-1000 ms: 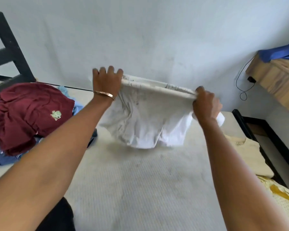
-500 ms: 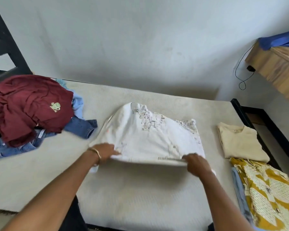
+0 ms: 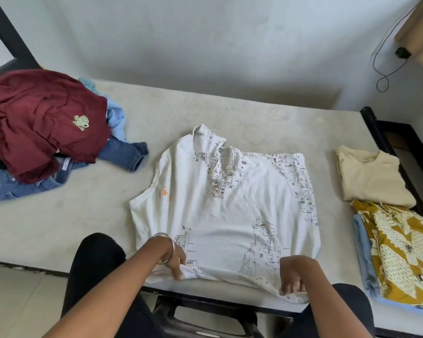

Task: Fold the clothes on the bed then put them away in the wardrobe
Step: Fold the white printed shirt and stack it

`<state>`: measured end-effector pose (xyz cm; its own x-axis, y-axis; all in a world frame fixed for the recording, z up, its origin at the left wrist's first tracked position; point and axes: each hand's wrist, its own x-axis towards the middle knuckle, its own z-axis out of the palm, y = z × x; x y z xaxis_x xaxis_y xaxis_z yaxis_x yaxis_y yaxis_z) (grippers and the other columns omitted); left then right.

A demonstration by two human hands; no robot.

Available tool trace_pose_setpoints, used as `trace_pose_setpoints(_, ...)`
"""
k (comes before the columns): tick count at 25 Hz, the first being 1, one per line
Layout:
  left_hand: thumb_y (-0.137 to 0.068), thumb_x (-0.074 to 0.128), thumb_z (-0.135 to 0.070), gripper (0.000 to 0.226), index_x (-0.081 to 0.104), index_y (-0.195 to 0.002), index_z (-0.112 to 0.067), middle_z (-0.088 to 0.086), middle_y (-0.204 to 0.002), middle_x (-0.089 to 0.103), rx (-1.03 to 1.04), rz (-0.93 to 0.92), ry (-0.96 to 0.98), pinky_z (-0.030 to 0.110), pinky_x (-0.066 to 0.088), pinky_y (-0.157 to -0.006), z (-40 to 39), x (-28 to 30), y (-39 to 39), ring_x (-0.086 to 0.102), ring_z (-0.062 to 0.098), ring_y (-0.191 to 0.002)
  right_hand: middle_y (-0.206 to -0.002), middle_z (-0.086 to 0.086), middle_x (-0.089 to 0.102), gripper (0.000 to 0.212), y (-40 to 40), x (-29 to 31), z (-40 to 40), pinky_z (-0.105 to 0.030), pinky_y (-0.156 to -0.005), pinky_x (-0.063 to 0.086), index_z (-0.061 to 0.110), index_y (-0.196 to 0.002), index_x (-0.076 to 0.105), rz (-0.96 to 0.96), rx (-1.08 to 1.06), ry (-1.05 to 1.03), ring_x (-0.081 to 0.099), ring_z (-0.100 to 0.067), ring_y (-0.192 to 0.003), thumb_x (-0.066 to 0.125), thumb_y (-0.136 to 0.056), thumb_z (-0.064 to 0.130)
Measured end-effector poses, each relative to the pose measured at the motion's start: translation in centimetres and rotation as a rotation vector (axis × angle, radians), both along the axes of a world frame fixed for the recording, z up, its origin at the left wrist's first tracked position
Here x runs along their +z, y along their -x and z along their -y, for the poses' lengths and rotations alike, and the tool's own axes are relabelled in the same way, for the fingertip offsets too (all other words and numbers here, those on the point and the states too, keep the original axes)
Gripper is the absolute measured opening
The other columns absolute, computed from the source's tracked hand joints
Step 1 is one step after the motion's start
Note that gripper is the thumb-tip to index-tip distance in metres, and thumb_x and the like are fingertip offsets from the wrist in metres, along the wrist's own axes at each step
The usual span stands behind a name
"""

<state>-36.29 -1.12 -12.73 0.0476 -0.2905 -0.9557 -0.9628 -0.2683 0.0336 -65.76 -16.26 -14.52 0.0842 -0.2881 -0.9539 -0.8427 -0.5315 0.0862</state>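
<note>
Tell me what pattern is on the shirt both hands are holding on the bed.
White shirt with a grey line-drawn cityscape print and a small orange motif, seen in the head view.

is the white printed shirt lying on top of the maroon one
No, the white printed shirt lies flat on the mattress in the middle, apart from the maroon shirt, which sits on the pile at the left.

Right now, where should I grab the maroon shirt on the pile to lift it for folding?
Pinch the maroon shirt with the pale green emblem at its upper edge, reaching from the right side; it lies crumpled on top of the blue jeans, so nothing pins it.
</note>
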Motion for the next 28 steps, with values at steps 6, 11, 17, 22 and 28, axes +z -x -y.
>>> trace_pose_setpoints(6, -0.091, 0.062, -0.031, 0.027, 0.066, -0.109, -0.011, 0.01, -0.09, 0.073, 0.559, -0.165, 0.298, 0.028, 0.052, -0.065, 7.2, 0.4, -4.7, 0.071, 0.031, -0.085, -0.077, -0.005, 0.073, 0.022, -5.3, -0.8, 6.1, -0.026, -0.059, 0.055, 0.013, -0.092, 0.067, 0.49, -0.383, 0.294, 0.071, -0.019, -0.065, 0.064, -0.094, 0.034)
trace_pose_setpoints(11, -0.089, 0.058, -0.011, 0.024, 0.067, -0.111, -0.016, 0.008, -0.105, 0.071, 0.591, -0.063, 1.017, 0.03, 0.05, -0.091, 18.3, -2.0, -9.2, 0.065, 0.026, -0.101, -0.104, -0.012, 0.07, 0.014, -10.4, -3.1, 15.8, -0.036, -0.084, 0.051, 0.016, -0.103, 0.068, 0.788, -0.48, 0.607, 0.062, -0.031, -0.103, 0.059, -0.093, 0.017)
trace_pose_setpoints(17, -0.086, 0.045, 0.007, 0.076, 0.025, -0.151, -0.027, -0.007, -0.158, 0.023, 0.009, 0.107, 1.119, 0.043, 0.044, -0.098, 31.0, -5.8, -12.1, 0.034, 0.026, -0.136, -0.146, -0.01, 0.044, 0.058, -13.2, -5.3, 27.6, -0.052, -0.103, 0.034, 0.014, -0.14, 0.045, 0.777, -0.322, 0.912, 0.034, -0.034, -0.135, 0.053, -0.086, -0.005)
trace_pose_setpoints(22, -0.088, 0.052, -0.055, 0.056, 0.036, -0.139, -0.04, -0.006, -0.142, 0.041, -0.5, 0.532, 0.879, 0.045, 0.033, -0.099, 36.4, -7.9, -14.7, 0.036, 0.027, -0.13, -0.116, -0.002, 0.063, 0.036, -10.6, -6.2, 33.9, -0.057, -0.106, 0.02, 0.022, -0.119, 0.056, 0.508, -0.057, 0.911, 0.045, -0.024, -0.12, 0.047, -0.089, 0.006)
trace_pose_setpoints(28, -0.084, 0.052, -0.012, 0.016, 0.067, -0.087, -0.016, 0.012, -0.095, 0.062, -0.302, 0.855, 1.086, 0.045, 0.048, -0.079, 37.7, -4.2, -17.4, 0.06, 0.034, -0.097, -0.084, -0.018, 0.068, 0.023, -9.4, -4.2, 38.0, -0.06, -0.106, 0.021, 0.01, -0.096, 0.059, 0.419, 0.063, 1.297, 0.05, -0.033, -0.105, 0.046, -0.084, -0.005)
